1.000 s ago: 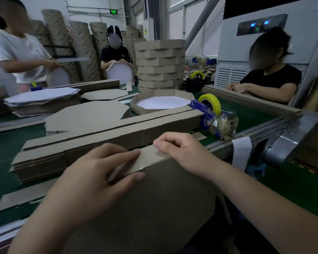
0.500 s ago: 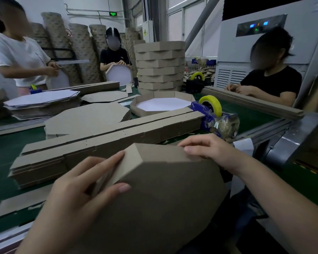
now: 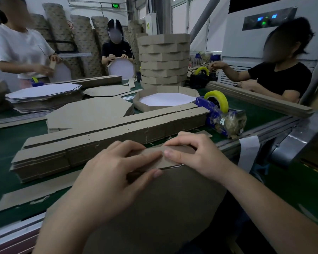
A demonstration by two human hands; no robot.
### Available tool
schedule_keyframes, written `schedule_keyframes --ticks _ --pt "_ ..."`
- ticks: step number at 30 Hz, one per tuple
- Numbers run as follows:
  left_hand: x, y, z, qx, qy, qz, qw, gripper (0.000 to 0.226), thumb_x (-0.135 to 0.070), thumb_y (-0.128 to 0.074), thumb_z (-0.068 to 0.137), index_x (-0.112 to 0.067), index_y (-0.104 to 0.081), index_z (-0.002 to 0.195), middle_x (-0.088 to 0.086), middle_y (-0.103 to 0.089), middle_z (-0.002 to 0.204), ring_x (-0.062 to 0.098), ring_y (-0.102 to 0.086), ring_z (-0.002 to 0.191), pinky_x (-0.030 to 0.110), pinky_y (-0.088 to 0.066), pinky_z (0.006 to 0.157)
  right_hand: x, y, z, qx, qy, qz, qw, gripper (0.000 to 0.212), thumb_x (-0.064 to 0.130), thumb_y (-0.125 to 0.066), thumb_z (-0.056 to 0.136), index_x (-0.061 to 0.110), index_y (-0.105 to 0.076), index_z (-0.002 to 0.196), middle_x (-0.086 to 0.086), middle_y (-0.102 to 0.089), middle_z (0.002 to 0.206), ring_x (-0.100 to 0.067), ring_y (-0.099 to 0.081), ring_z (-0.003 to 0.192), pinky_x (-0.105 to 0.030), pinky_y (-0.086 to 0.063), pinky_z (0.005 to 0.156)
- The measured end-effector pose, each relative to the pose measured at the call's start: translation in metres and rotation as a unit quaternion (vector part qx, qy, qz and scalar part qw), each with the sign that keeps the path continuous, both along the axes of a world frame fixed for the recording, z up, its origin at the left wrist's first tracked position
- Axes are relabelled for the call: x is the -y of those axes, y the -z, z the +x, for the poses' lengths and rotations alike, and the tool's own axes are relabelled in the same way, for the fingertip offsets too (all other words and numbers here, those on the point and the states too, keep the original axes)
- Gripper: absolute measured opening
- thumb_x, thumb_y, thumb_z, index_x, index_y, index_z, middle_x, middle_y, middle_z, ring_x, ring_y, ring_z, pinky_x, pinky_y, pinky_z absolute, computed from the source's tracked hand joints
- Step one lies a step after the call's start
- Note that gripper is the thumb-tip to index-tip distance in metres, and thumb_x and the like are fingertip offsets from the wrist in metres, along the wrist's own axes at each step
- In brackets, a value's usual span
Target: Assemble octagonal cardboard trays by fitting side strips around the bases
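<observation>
A brown octagonal cardboard base [image 3: 165, 208] stands tilted against me at the table's near edge. Along its top edge runs a brown side strip [image 3: 162, 158]. My left hand [image 3: 114, 178] pinches the strip between thumb and fingers at the left. My right hand [image 3: 195, 154] grips the strip from the right, thumb in front and fingers curled over the top. The two hands almost touch at the middle of the strip. A long stack of flat side strips [image 3: 103, 140] lies just beyond my hands. A finished tray [image 3: 140, 103] with a white inside sits further back.
A tape dispenser [image 3: 220, 110] with a yellow roll stands at the right on the green table [image 3: 0, 173]. A tall stack of finished trays [image 3: 163, 57] rises at the back. Flat bases [image 3: 88, 112] and white sheets [image 3: 42, 92] lie at the left. Three people work around the table.
The base has turned in my hands. Both hands have come together on the strip at the base's top edge; the right hand moved left and now curls over it.
</observation>
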State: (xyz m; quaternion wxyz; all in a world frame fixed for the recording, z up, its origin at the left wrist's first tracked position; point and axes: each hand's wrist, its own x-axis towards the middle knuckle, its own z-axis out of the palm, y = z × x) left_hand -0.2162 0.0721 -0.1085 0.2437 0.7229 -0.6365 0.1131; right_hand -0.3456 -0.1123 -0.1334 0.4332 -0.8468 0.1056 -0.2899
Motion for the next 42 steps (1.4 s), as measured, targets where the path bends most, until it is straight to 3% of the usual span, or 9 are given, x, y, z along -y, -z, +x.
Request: schedule_keyframes --ticks 9,15,20,26,31,35,38,40,42 --pt "0.007 0.002 0.004 0.030 0.012 0.042 0.999 0.047 -0.061 -0.037 0.087 -0.044 -0.062 0.123 -0.011 -0.061 0.110 0.015 -0.058 0.095 0.032 -0.051 0.069 0.008 0.009 -0.005 -0.020 0.014 -0.041 0.999 0.026 0.040 -0.063 0.089 0.023 -0.072 0.106 0.007 -0.064 0.091 -0.006 -0.061 0.090 -0.023 -0.048 0.080" --pt "0.010 0.003 0.006 0.009 0.014 0.057 0.998 0.047 -0.066 -0.031 0.086 -0.054 -0.053 0.126 -0.021 -0.055 0.119 0.008 -0.053 0.102 0.032 -0.051 0.074 0.019 0.007 -0.004 -0.055 -0.031 -0.026 0.998 0.033 0.038 -0.056 0.086 0.019 -0.070 0.109 0.007 -0.066 0.098 -0.002 -0.060 0.095 -0.015 -0.044 0.084" --pt "0.012 0.001 0.008 0.015 0.024 0.071 0.997 0.045 -0.068 -0.025 0.087 -0.062 -0.048 0.124 -0.029 -0.052 0.122 0.001 -0.050 0.106 0.027 -0.049 0.076 0.024 0.003 -0.002 -0.120 -0.074 -0.078 0.987 0.033 0.040 -0.045 0.092 0.018 -0.062 0.109 0.012 -0.061 0.093 -0.006 -0.057 0.088 -0.031 -0.046 0.079" --pt "0.016 0.003 0.007 -0.042 0.014 0.042 0.998 0.043 -0.073 -0.026 0.079 -0.068 -0.053 0.112 -0.028 -0.054 0.109 0.000 -0.048 0.104 0.034 -0.048 0.078 0.028 -0.003 0.001 -0.136 -0.119 -0.035 0.983 0.030 0.035 -0.048 0.092 0.011 -0.059 0.106 0.025 -0.057 0.078 0.007 -0.051 0.075 -0.012 -0.038 0.070" --pt "0.014 0.000 0.010 -0.041 0.019 0.054 0.998 0.042 -0.069 -0.029 0.082 -0.063 -0.057 0.112 -0.026 -0.055 0.109 0.002 -0.051 0.102 0.036 -0.048 0.078 0.028 -0.004 0.003 -0.156 -0.100 -0.120 0.975 0.026 0.047 -0.043 0.092 0.027 -0.055 0.102 0.012 -0.058 0.083 -0.007 -0.054 0.077 -0.037 -0.044 0.073" --pt "0.017 -0.006 0.008 0.035 0.019 0.075 0.996 0.041 -0.059 -0.033 0.088 -0.052 -0.061 0.117 -0.020 -0.061 0.109 0.010 -0.059 0.094 0.034 -0.050 0.073 0.023 0.002 0.003 -0.139 -0.077 -0.159 0.974 0.028 0.050 -0.037 0.093 0.029 -0.054 0.102 0.011 -0.057 0.078 -0.006 -0.052 0.072 -0.037 -0.042 0.069" --pt "0.027 -0.007 0.003 0.070 0.007 0.085 0.994 0.044 -0.058 -0.032 0.088 -0.048 -0.064 0.117 -0.013 -0.064 0.102 0.015 -0.062 0.085 0.031 -0.051 0.057 0.024 0.003 0.004 -0.126 -0.094 -0.094 0.983 0.029 0.042 -0.041 0.093 0.022 -0.058 0.106 0.008 -0.057 0.083 -0.005 -0.052 0.076 -0.035 -0.043 0.073" --pt "0.032 -0.006 0.003 0.068 0.014 0.081 0.994 0.046 -0.059 -0.031 0.088 -0.047 -0.065 0.116 -0.013 -0.064 0.103 0.015 -0.062 0.087 0.032 -0.052 0.056 0.031 0.003 0.002 -0.106 -0.108 -0.013 0.988 0.032 0.036 -0.045 0.092 0.015 -0.061 0.110 0.005 -0.061 0.095 -0.007 -0.057 0.090 -0.027 -0.045 0.082" --pt "0.032 -0.005 0.006 0.053 0.023 0.071 0.996 0.047 -0.063 -0.029 0.087 -0.050 -0.063 0.116 -0.017 -0.062 0.106 0.011 -0.060 0.092 0.031 -0.052 0.061 0.047 0.003 -0.002 -0.091 -0.086 -0.012 0.992 0.026 0.036 -0.047 0.092 0.023 -0.062 0.109 0.015 -0.063 0.101 -0.004 -0.058 0.098 -0.020 -0.047 0.084"
